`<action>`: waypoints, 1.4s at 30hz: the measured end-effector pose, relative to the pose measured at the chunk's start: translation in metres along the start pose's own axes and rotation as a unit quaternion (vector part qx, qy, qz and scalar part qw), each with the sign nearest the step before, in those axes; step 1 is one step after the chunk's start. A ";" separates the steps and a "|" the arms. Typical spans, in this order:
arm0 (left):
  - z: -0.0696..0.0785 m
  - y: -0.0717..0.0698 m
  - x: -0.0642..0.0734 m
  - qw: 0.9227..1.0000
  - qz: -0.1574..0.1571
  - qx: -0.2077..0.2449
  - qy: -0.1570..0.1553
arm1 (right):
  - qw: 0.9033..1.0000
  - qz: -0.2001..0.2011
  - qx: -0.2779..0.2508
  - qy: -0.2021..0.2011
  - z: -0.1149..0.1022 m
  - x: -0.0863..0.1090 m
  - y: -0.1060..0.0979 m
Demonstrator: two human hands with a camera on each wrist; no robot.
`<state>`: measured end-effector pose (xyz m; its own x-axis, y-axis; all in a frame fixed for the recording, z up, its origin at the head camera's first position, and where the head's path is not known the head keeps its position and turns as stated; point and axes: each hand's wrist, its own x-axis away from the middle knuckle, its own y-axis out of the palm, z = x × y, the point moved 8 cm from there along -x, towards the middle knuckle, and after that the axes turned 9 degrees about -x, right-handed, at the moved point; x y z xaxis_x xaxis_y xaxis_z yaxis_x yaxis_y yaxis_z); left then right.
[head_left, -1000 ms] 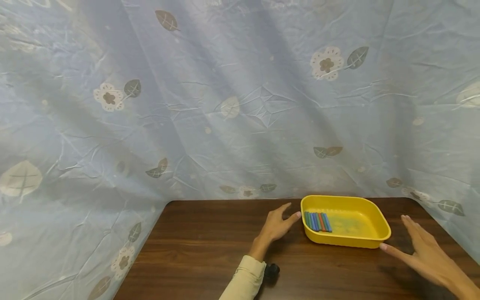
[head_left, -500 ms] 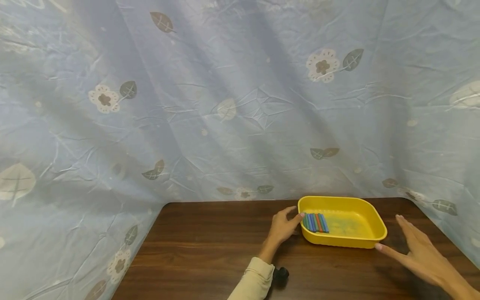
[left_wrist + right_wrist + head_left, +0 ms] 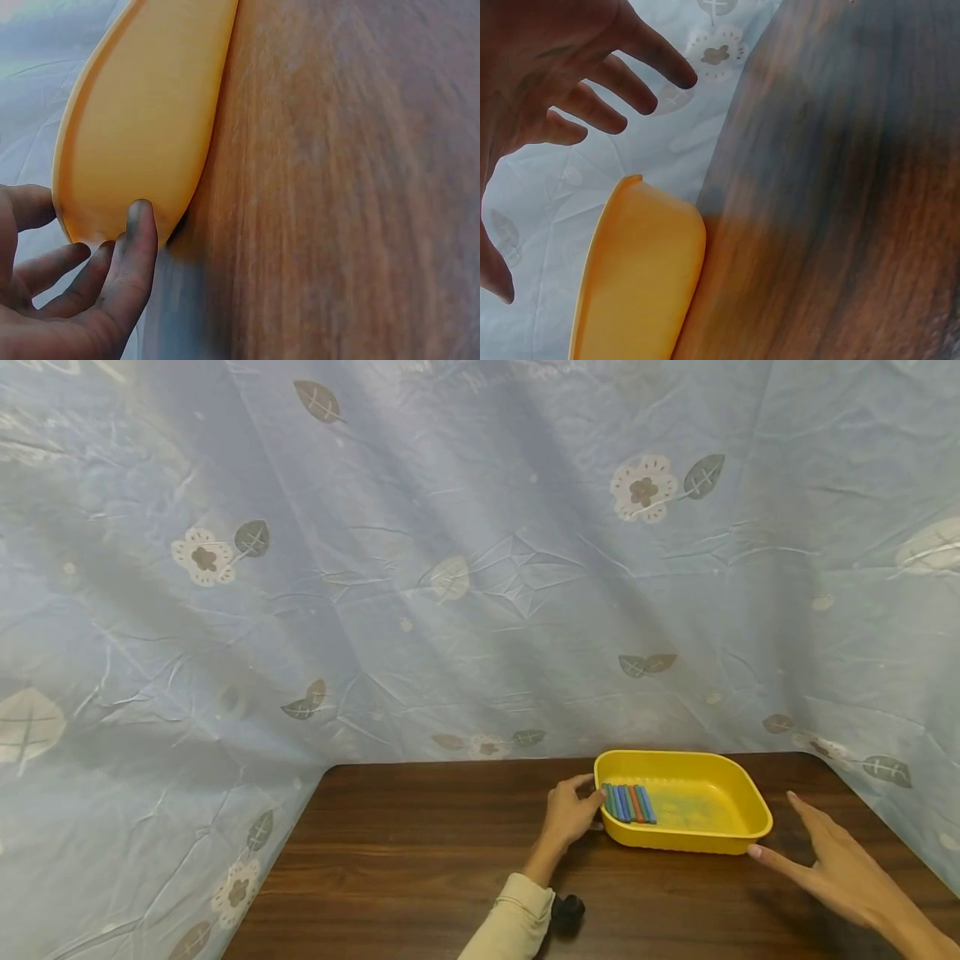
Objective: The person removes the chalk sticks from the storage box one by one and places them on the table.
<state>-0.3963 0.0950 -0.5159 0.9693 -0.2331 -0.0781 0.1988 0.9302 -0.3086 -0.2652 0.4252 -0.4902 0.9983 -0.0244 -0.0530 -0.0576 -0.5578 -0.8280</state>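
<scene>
A yellow plastic basin (image 3: 678, 842) with rounded corners stands on the table in the head view. Inside it, along the left end, several blue, green and red chalk-like sticks (image 3: 628, 804) lie side by side. My left hand (image 3: 567, 814) grips the basin's left end, thumb over the rim and fingers against the outer wall, as the left wrist view also shows with the fingertips (image 3: 140, 214) at the yellow wall. On the other side my right hand (image 3: 843, 868) is spread and holds nothing, its thumb tip close to the basin's front right corner.
The brown wood-grain table (image 3: 390, 860) carries the basin near its back edge. Behind and beside it hangs a pale blue curtain (image 3: 480, 568) with flowers and leaves. A small black object (image 3: 567, 912) shows by the left sleeve (image 3: 516, 917). Blue-green dust marks the basin's floor.
My left hand has moved right and taken hold of the basin's left rim. The right hand keeps its spread pose by the right end. The view has shifted slightly.
</scene>
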 end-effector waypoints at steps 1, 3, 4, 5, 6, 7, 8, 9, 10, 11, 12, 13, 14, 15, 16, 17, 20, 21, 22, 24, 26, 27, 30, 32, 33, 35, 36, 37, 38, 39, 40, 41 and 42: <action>0.000 -0.001 0.000 1.000 0.000 -0.001 0.000 | 1.000 0.000 0.001 -0.001 -0.001 -0.001 0.000; -0.001 -0.004 0.000 1.000 -0.001 -0.001 -0.001 | 1.000 0.002 0.004 -0.001 -0.004 -0.002 0.000; -0.001 -0.006 0.000 1.000 -0.001 -0.001 -0.001 | 1.000 0.002 0.004 -0.002 -0.005 -0.002 0.001; -0.002 -0.008 0.001 1.000 0.000 -0.002 -0.002 | 1.000 0.003 0.005 -0.002 -0.006 -0.003 0.001; -0.002 -0.010 0.001 1.000 0.000 -0.003 -0.002 | 1.000 0.003 0.006 -0.002 -0.008 -0.003 0.001; -0.003 -0.013 0.001 1.000 0.000 -0.004 -0.001 | 1.000 0.004 0.008 0.000 -0.009 -0.004 0.001; -0.004 -0.016 0.001 1.000 0.000 -0.007 0.000 | 1.000 0.004 0.008 -0.001 -0.011 -0.005 0.001; -0.004 -0.018 0.002 1.000 0.000 -0.009 0.001 | 1.000 0.005 0.007 -0.001 -0.012 -0.005 0.001; -0.005 -0.021 0.003 1.000 0.000 -0.011 0.000 | 1.000 0.005 0.007 -0.003 -0.014 -0.005 0.001; -0.006 -0.024 0.003 1.000 0.000 -0.013 -0.001 | 1.000 0.006 0.006 -0.004 -0.016 -0.006 0.001; -0.007 -0.027 0.004 1.000 -0.001 -0.014 0.000 | 1.000 0.005 0.006 -0.004 -0.018 -0.006 0.001; -0.008 -0.030 0.005 1.000 -0.002 -0.015 -0.001 | 1.000 0.005 0.005 -0.006 -0.020 -0.006 0.002; -0.010 -0.034 0.006 1.000 -0.002 -0.016 -0.003 | 1.000 0.006 0.003 -0.009 -0.022 -0.006 0.002; -0.011 -0.037 0.007 1.000 -0.003 -0.017 -0.004 | 1.000 0.007 0.002 -0.011 -0.025 -0.006 0.002; -0.012 -0.040 0.008 1.000 -0.002 -0.019 -0.006 | 1.000 0.009 0.001 -0.015 -0.027 -0.006 0.002; -0.013 -0.044 0.009 1.000 -0.001 -0.020 -0.007 | 1.000 0.009 0.000 -0.018 -0.030 -0.007 0.002; -0.017 -0.055 0.012 1.000 0.004 -0.021 -0.011 | 1.000 0.011 -0.004 -0.028 -0.037 -0.007 0.003; -0.018 -0.059 0.014 1.000 0.006 -0.022 -0.011 | 0.999 0.012 -0.006 -0.031 -0.040 -0.008 0.003; -0.019 -0.063 0.015 1.000 0.009 -0.021 -0.012 | 0.999 0.011 -0.007 -0.033 -0.042 -0.008 0.004; -0.021 -0.071 0.017 1.000 0.012 -0.023 -0.010 | 0.999 0.009 -0.009 -0.038 -0.047 -0.009 0.005; -0.024 -0.079 0.021 1.000 0.016 -0.023 -0.010 | 0.999 0.011 -0.011 -0.044 -0.051 -0.009 0.006; -0.025 -0.083 0.022 1.000 0.017 -0.023 -0.010 | 0.999 0.012 -0.011 -0.048 -0.053 -0.009 0.006; -0.028 -0.094 0.028 0.999 0.021 -0.025 -0.010 | 0.998 0.015 -0.014 -0.056 -0.059 -0.010 0.008; -0.030 -0.101 0.031 0.999 0.025 -0.025 -0.013 | 0.998 0.016 -0.017 -0.061 -0.062 -0.010 0.009; -0.031 -0.105 0.033 0.999 0.027 -0.025 -0.014 | 0.998 0.015 -0.018 -0.062 -0.063 -0.011 0.010; -0.033 -0.112 0.036 0.999 0.031 -0.024 -0.017 | 0.998 0.015 -0.019 -0.065 -0.066 -0.012 0.012; -0.034 -0.115 0.038 0.999 0.033 -0.024 -0.019 | 0.997 0.014 -0.021 -0.067 -0.068 -0.012 0.013; -0.035 -0.119 0.039 0.999 0.035 -0.024 -0.019 | 0.997 0.014 -0.023 -0.070 -0.069 -0.013 0.014; -0.036 -0.122 0.040 0.999 0.036 -0.024 -0.019 | 0.997 0.014 -0.024 -0.072 -0.071 -0.013 0.015; -0.037 -0.125 0.042 0.999 0.037 -0.024 -0.019 | 0.997 0.013 -0.024 -0.074 -0.072 -0.013 0.016; -0.037 -0.128 0.043 0.999 0.038 -0.024 -0.018 | 0.997 0.012 -0.025 -0.077 -0.073 -0.013 0.017; -0.037 -0.131 0.045 0.999 0.039 -0.024 -0.018 | 0.996 0.010 -0.027 -0.079 -0.075 -0.014 0.017; -0.038 -0.133 0.046 0.999 0.040 -0.022 -0.018 | 0.996 0.009 -0.029 -0.081 -0.076 -0.014 0.018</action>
<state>-0.3838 -0.0504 -0.5143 0.9866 -0.1473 -0.0707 0.1144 0.9317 -0.3448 -0.2793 0.3520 -0.4620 0.9822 0.0972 -0.1607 -0.0697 -0.6060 -0.7924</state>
